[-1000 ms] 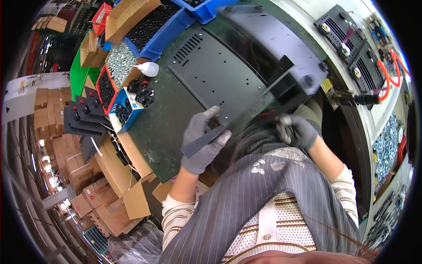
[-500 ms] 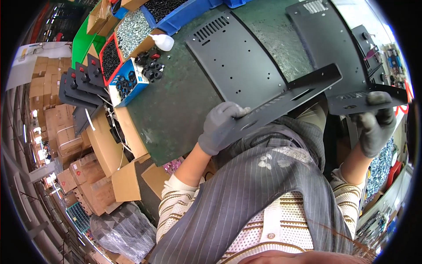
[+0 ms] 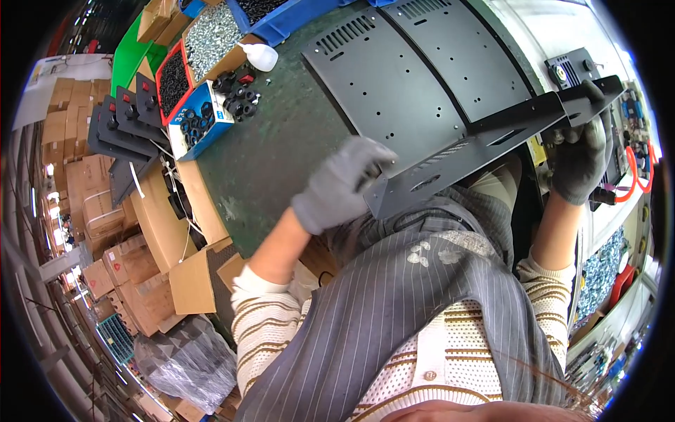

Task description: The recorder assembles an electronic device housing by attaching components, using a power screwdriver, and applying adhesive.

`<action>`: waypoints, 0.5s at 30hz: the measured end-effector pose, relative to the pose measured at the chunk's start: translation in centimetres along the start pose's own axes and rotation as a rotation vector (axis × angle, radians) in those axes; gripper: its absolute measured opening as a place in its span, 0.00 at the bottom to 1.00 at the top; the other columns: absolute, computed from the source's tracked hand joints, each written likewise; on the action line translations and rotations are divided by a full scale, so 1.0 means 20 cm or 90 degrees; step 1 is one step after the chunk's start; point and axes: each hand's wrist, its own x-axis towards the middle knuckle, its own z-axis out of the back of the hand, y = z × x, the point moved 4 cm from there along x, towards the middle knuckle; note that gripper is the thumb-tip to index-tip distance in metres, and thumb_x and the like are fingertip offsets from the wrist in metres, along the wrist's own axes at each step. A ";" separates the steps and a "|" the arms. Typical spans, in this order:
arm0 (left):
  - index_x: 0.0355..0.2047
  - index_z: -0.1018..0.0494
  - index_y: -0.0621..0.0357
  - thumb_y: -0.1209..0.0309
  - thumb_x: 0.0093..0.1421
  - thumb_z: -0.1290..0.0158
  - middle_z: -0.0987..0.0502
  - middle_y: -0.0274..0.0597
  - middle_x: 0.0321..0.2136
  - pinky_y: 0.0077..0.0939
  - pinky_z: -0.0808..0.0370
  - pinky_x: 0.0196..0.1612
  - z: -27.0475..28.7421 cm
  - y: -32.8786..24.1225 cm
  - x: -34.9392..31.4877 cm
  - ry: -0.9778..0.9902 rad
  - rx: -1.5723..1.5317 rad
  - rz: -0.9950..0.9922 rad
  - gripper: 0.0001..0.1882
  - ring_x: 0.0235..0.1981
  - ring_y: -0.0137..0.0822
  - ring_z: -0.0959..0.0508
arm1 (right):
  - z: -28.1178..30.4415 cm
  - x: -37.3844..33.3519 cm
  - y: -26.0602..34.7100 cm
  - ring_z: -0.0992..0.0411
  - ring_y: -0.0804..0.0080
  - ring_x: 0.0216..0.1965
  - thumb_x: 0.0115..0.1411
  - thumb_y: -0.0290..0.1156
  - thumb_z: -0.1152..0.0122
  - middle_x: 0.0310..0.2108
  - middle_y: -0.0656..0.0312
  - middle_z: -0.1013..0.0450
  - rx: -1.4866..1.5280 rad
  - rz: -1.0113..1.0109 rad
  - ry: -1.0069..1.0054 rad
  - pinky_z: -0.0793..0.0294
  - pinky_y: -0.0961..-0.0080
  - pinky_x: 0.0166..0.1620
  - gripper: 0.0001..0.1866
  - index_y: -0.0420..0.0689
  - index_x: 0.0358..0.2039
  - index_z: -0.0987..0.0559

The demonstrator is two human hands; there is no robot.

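Green desk [image 3: 260,176]: black left panel [image 3: 385,84], right panel [image 3: 464,67] side by side. Right hand [image 3: 582,162] curled round right flange [image 3: 576,109]; left hand [image 3: 341,184] half-curled beside left flange [image 3: 471,156], hold unclear. Probably stiff, slick; grip flanges.

two gloved hands [image 3: 341,186] were in view, two long black panels [image 3: 401,88] lay toward the table's [image 3: 256,165] right edge, one white bottle [image 3: 261,58], one red bin [image 3: 188,62], one blue-white box [image 3: 211,138] sat near its left edge
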 end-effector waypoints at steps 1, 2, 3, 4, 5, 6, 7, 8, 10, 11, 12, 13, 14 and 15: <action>0.40 0.30 0.55 0.79 0.46 0.51 0.28 0.44 0.35 0.30 0.25 0.37 0.10 0.05 -0.03 -0.077 0.084 0.002 0.18 0.33 0.37 0.25 | -0.02 -0.02 -0.03 0.36 0.78 0.22 0.60 0.36 0.49 0.20 0.65 0.35 -0.058 0.038 -0.030 0.36 0.82 0.28 0.25 0.31 0.52 0.34; 0.41 0.30 0.55 0.80 0.45 0.54 0.28 0.44 0.35 0.30 0.25 0.38 0.22 0.07 0.00 -0.103 0.196 0.042 0.20 0.35 0.39 0.25 | -0.01 -0.05 -0.02 0.35 0.77 0.24 0.60 0.36 0.51 0.23 0.62 0.33 -0.132 0.084 -0.079 0.36 0.82 0.30 0.26 0.30 0.54 0.36; 0.42 0.30 0.54 0.77 0.47 0.52 0.27 0.44 0.36 0.33 0.27 0.43 0.35 0.12 0.00 -0.176 0.336 0.091 0.18 0.37 0.41 0.25 | 0.01 -0.08 -0.04 0.35 0.77 0.24 0.60 0.36 0.51 0.23 0.62 0.33 -0.134 0.086 -0.078 0.36 0.82 0.30 0.26 0.30 0.54 0.36; 0.42 0.29 0.53 0.73 0.50 0.49 0.26 0.44 0.37 0.36 0.29 0.46 0.49 0.15 0.00 -0.239 0.450 0.126 0.16 0.40 0.43 0.26 | 0.06 -0.11 -0.08 0.35 0.77 0.26 0.61 0.36 0.52 0.26 0.60 0.32 -0.049 0.051 -0.129 0.35 0.82 0.31 0.26 0.31 0.55 0.37; 0.43 0.29 0.53 0.69 0.52 0.47 0.26 0.44 0.40 0.38 0.30 0.48 0.64 0.21 -0.01 -0.269 0.538 0.137 0.16 0.43 0.44 0.27 | 0.12 -0.14 -0.12 0.34 0.76 0.28 0.61 0.35 0.53 0.29 0.58 0.31 0.040 0.013 -0.178 0.35 0.81 0.33 0.26 0.31 0.56 0.38; 0.46 0.29 0.52 0.65 0.53 0.45 0.26 0.44 0.42 0.38 0.31 0.48 0.77 0.29 -0.03 -0.283 0.681 0.161 0.19 0.45 0.45 0.28 | 0.15 -0.16 -0.16 0.33 0.75 0.31 0.62 0.35 0.55 0.32 0.57 0.31 0.013 -0.009 -0.199 0.34 0.80 0.34 0.24 0.33 0.55 0.36; 0.49 0.30 0.50 0.61 0.54 0.45 0.26 0.44 0.43 0.40 0.31 0.49 0.88 0.33 -0.03 -0.285 0.725 0.224 0.21 0.46 0.45 0.28 | 0.19 -0.17 -0.24 0.33 0.75 0.30 0.63 0.35 0.54 0.31 0.57 0.30 0.012 -0.036 -0.180 0.34 0.80 0.34 0.22 0.34 0.53 0.34; 0.51 0.31 0.49 0.57 0.57 0.48 0.26 0.44 0.45 0.40 0.32 0.49 0.97 0.40 -0.04 -0.282 0.810 0.223 0.23 0.48 0.45 0.29 | 0.18 -0.20 -0.27 0.32 0.75 0.29 0.63 0.35 0.53 0.31 0.57 0.29 -0.031 -0.074 -0.156 0.34 0.81 0.34 0.21 0.34 0.52 0.33; 0.50 0.30 0.49 0.55 0.58 0.49 0.26 0.43 0.46 0.40 0.31 0.49 1.04 0.51 -0.01 -0.232 0.817 0.216 0.22 0.49 0.45 0.30 | 0.16 -0.24 -0.32 0.32 0.75 0.29 0.63 0.35 0.52 0.31 0.58 0.29 -0.076 -0.112 -0.135 0.34 0.81 0.33 0.20 0.35 0.50 0.32; 0.50 0.29 0.49 0.53 0.59 0.51 0.26 0.43 0.46 0.40 0.31 0.49 1.05 0.55 -0.02 -0.185 0.821 0.210 0.22 0.49 0.45 0.30 | 0.15 -0.26 -0.36 0.32 0.75 0.28 0.62 0.34 0.51 0.30 0.58 0.28 -0.041 -0.144 -0.135 0.33 0.81 0.33 0.18 0.36 0.49 0.31; 0.46 0.26 0.48 0.52 0.60 0.53 0.25 0.39 0.43 0.41 0.31 0.47 1.04 0.57 0.00 -0.149 0.797 0.207 0.20 0.49 0.44 0.29 | 0.16 -0.27 -0.38 0.31 0.76 0.28 0.62 0.34 0.50 0.30 0.59 0.28 -0.010 -0.174 -0.140 0.33 0.82 0.33 0.17 0.36 0.47 0.31; 0.46 0.26 0.48 0.52 0.60 0.53 0.25 0.39 0.43 0.41 0.31 0.47 1.04 0.58 0.01 -0.147 0.796 0.204 0.20 0.49 0.44 0.29 | 0.16 -0.28 -0.39 0.31 0.76 0.28 0.62 0.34 0.50 0.30 0.59 0.28 -0.011 -0.173 -0.144 0.33 0.82 0.33 0.17 0.36 0.47 0.31; 0.43 0.25 0.47 0.52 0.60 0.53 0.24 0.38 0.42 0.42 0.31 0.47 1.04 0.59 0.00 -0.124 0.775 0.252 0.18 0.48 0.43 0.29 | 0.17 -0.28 -0.39 0.31 0.76 0.28 0.62 0.34 0.49 0.30 0.59 0.27 -0.003 -0.177 -0.146 0.33 0.82 0.33 0.16 0.37 0.46 0.30; 0.41 0.24 0.46 0.52 0.60 0.53 0.24 0.37 0.41 0.43 0.32 0.46 1.04 0.59 -0.02 -0.101 0.755 0.302 0.17 0.48 0.41 0.29 | 0.18 -0.29 -0.40 0.30 0.77 0.28 0.62 0.33 0.48 0.30 0.60 0.27 0.006 -0.183 -0.147 0.32 0.83 0.33 0.14 0.38 0.44 0.30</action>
